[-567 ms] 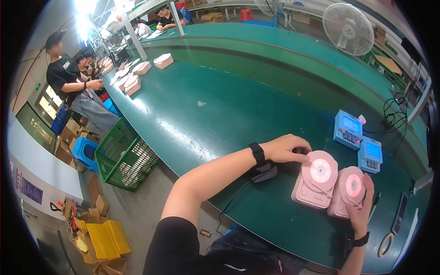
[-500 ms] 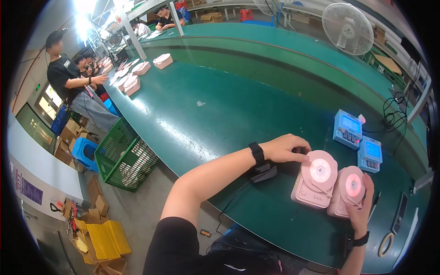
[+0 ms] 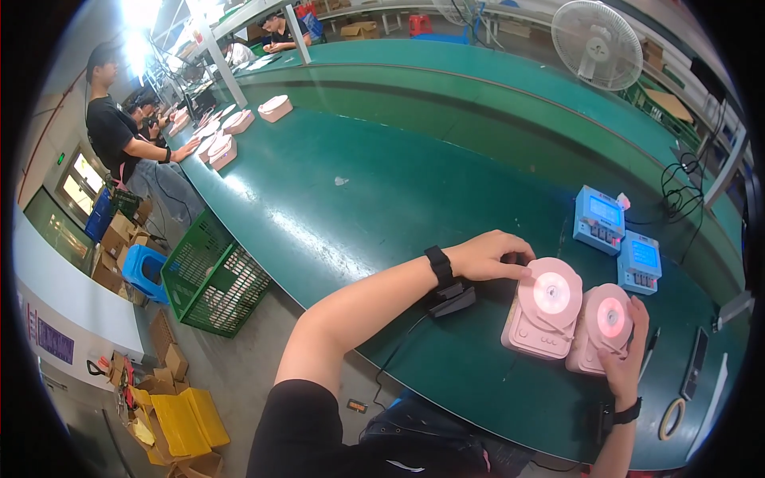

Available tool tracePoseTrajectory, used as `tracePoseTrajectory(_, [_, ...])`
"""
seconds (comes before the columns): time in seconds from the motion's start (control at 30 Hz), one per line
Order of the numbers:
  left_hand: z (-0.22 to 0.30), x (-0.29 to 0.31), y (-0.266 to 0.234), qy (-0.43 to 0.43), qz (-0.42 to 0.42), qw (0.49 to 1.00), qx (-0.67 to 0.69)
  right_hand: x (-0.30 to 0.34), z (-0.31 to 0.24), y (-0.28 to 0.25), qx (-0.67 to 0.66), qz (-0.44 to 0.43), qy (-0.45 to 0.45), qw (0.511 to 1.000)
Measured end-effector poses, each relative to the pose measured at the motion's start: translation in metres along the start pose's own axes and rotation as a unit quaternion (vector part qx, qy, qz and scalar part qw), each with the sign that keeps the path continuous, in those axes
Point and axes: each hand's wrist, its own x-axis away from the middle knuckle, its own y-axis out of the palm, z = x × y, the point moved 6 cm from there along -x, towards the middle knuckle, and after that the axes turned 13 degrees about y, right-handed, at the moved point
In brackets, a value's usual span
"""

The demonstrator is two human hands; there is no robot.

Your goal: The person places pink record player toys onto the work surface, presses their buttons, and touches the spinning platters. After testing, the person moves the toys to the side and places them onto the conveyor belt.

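Two pink devices shaped like small record players stand side by side on the green table, each with a lit round disc on top. My left hand (image 3: 484, 256) curls its thumb and fingers at the upper left edge of the left pink record player (image 3: 542, 307). Around the right side of the right pink record player (image 3: 598, 327) my right hand (image 3: 625, 354) is wrapped, thumb on its front and fingers along its far side. Both devices rest close together, slightly tilted in the view.
Two blue testers with lit screens (image 3: 602, 215) stand behind the devices. A black stand (image 3: 452, 301) lies beside my left wrist. At right are a tape roll (image 3: 672, 420) and a pen (image 3: 651, 347). More pink players (image 3: 223, 151) sit at the table's far left, near a co-worker (image 3: 119, 135).
The whole view has shifted slightly. My hands keep their hold on the two players. At far left the co-worker has turned and lowered a hand to the table edge by the pink players.
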Motion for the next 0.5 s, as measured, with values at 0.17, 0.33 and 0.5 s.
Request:
tracePoseTrajectory(0.17, [0.003, 0.002, 0.000, -0.003, -0.003, 1.000, -0.007, 0.002, -0.002, 0.000, 0.000, -0.003, -0.001, 1.000])
tracePoseTrajectory(0.33, [0.003, -0.009, 0.007, 0.026, 0.008, 0.999, 0.026, 0.007, 0.003, -0.008, 0.007, 0.014, -0.021, 1.000])
tracePoseTrajectory(0.5, [0.001, 0.002, -0.003, -0.041, 0.003, 0.998, 0.038, -0.003, -0.010, 0.000, 0.038, 0.002, -0.046, 0.998])
